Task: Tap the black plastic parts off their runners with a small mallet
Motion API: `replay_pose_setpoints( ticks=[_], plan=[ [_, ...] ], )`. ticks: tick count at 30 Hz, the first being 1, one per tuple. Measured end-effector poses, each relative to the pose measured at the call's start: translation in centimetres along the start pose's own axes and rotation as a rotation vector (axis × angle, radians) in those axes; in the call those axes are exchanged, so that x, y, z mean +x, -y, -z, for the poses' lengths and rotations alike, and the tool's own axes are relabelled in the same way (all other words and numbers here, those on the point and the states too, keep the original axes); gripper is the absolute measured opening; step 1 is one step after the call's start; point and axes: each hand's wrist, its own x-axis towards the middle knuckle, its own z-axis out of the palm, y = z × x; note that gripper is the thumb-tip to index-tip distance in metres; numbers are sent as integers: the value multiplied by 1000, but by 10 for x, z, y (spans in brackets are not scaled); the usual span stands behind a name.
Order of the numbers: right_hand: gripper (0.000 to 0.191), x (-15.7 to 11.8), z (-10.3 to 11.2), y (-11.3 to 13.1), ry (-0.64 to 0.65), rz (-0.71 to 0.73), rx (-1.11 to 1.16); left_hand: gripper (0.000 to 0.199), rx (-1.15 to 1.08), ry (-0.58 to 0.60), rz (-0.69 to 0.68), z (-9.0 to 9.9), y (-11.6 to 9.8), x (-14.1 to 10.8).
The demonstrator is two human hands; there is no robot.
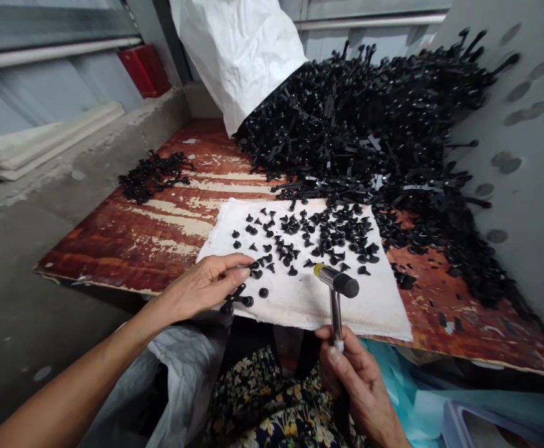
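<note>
My left hand (211, 281) is over the near left of a white cloth (309, 305), thumb and forefinger pinched on a small black mushroom-shaped piece (254, 266). Just under these fingers, black parts with round ends (241, 301) lie at the cloth's near edge, partly covered by the hand. Beside them one round black piece (263, 292) sits apart. My right hand (358, 379) grips the handle of a mallet (339, 281) with one black face and one yellow face. Its head is above the cloth's near side. Many loose black pieces (341, 230) are scattered over the cloth.
Behind the cloth rises a large heap of black strip-like parts (360, 118), spilling from a white sack (248, 56). A smaller black pile (155, 174) lies left on the worn red-brown board (108, 249). A grey panel (528, 137) stands right; a concrete ledge (145, 118) runs left.
</note>
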Motion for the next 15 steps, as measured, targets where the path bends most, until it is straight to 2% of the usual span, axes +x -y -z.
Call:
replay_pose_setpoints(
  ticks=[5, 10, 15],
  plan=[
    [46, 2, 6, -3, 64, -7, -8, 60, -8, 2, 1, 1, 2, 3],
    [46, 0, 3, -1, -3, -3, -1, 68, -52, -72, 101, 5, 1, -3],
    [47, -1, -1, 3, -23, 6, -7, 62, -60, -126, 104, 9, 7, -10]
  ],
)
